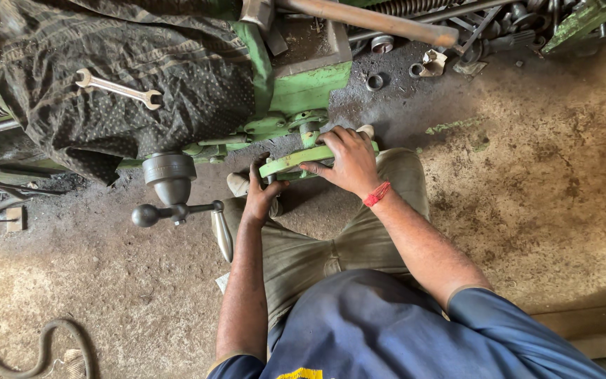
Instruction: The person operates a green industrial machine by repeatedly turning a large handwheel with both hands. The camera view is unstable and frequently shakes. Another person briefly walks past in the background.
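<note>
Person in blue shirt (380, 330) stands at green machine (306, 88), seen from above. Left hand (259, 196) curls around near edge of green handwheel (296, 160), fingers closed on rim. Right hand (348, 163) lies over wheel's far side — fingers bent, gripping. Red thread (377, 194) circles right wrist. Left of left hand, grey lever with ball knob (170, 203). Beyond hands — dark cloth (106, 84) draped over machine, spanner (118, 88) lying on it.
</note>
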